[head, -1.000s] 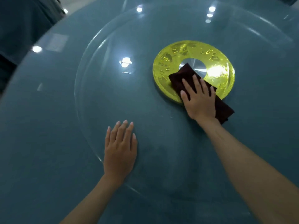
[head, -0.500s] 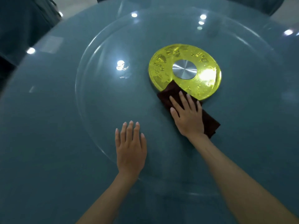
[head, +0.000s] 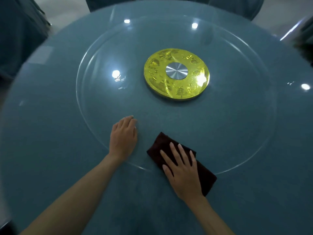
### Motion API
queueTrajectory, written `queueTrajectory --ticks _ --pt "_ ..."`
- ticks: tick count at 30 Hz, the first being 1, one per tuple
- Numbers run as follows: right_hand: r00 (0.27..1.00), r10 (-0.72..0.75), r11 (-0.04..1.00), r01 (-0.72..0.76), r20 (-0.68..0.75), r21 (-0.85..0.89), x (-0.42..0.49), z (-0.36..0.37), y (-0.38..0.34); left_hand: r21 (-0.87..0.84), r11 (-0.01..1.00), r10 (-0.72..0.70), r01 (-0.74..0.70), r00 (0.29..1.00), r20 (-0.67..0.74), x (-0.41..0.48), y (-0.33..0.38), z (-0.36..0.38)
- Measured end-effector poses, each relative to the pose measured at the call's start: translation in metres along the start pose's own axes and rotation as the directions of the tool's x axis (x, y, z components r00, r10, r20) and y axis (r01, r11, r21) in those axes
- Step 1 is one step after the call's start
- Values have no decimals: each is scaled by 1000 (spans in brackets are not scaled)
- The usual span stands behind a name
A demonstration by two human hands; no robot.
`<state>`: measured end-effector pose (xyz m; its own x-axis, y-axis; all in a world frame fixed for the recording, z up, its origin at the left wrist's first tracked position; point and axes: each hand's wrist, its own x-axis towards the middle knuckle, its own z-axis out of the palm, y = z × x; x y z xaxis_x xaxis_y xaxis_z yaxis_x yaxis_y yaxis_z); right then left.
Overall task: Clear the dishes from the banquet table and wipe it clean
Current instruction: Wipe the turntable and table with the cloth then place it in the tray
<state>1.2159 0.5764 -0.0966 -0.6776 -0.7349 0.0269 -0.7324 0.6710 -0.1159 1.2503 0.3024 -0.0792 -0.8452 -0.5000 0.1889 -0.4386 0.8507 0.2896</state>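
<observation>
A round blue banquet table [head: 50, 150] carries a large clear glass turntable [head: 237, 133]. At the turntable's centre sits a gold disc [head: 155, 77] with a silver hub [head: 176, 71]. My right hand [head: 183, 168] lies flat, fingers spread, pressing a folded dark brown cloth [head: 206, 177] onto the near rim of the glass. My left hand [head: 123, 136] rests palm down on the glass just left of the cloth, holding nothing. No dishes are in view.
Chairs draped in blue-grey covers stand around the table: one at the far left [head: 18, 31], others at the back [head: 237, 5] and right edge [head: 304, 39]. Ceiling lights reflect on the glass.
My right hand has dragged the cloth off the gold disc and toward me, down to the near rim of the glass. My left hand stayed flat on the glass.
</observation>
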Motion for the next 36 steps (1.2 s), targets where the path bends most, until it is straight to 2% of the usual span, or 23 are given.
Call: queueTrajectory --ticks 6,12,19,23,27,32,36 --pt "996 68 998 -68 -51 1 89 6 24 11 994 107 -107 994 -11 12 -27 11" --pt "986 120 993 -120 -115 4 217 13 62 -12 998 65 -66 998 -19 2 -16 21" --pt "984 158 986 -152 -82 74 330 8 94 -69 998 12 -16 998 -67 -8 5 29" --pt "990 134 989 -130 -53 72 332 5 101 -100 995 -32 24 996 -82 -17 23 32" --pt "983 178 981 -175 -35 82 308 2 92 -145 987 -84 72 994 -73 -24 44 33" --pt "986 147 989 -145 -76 29 220 4 63 -284 945 -180 159 982 -49 -33 72 33" --pt "992 109 994 -110 -69 -17 125 3 30 -465 853 -253 236 967 27 -38 83 24"
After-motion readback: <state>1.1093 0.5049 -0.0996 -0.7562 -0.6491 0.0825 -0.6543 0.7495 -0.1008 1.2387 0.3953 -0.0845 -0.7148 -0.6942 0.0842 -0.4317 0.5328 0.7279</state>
